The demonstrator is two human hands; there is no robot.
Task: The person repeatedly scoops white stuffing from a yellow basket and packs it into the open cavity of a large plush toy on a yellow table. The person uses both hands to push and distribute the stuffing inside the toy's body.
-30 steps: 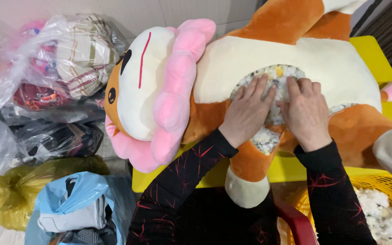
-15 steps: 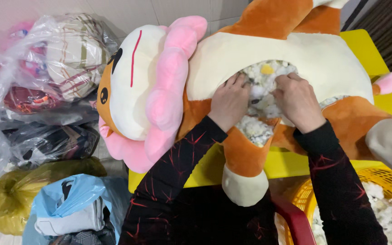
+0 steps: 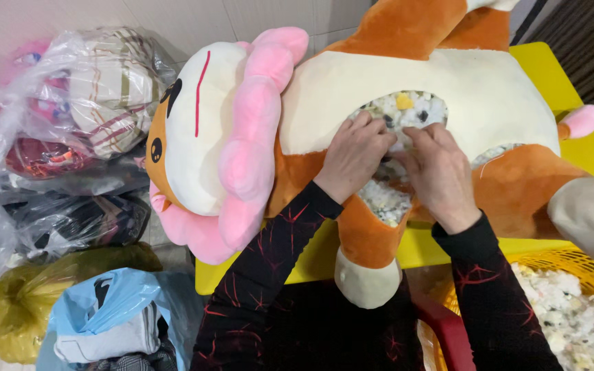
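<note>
Squarely across the yellow counter (image 3: 589, 154): large orange and cream plush toy (image 3: 476, 89), pink mane, seam gaping at the belly; left hand (image 3: 353, 156) and right hand (image 3: 436, 173) side by side in that opening, fingers curled and pressing into the shredded foam stuffing (image 3: 407, 110), gripping nothing separate; just beside the right forearm, yellow basket (image 3: 479, 302) with more foam scraps; well apart on the left, clear bags of cloth (image 3: 91, 89), an olive bag (image 3: 15, 302), a blue bag (image 3: 115, 306).
</note>
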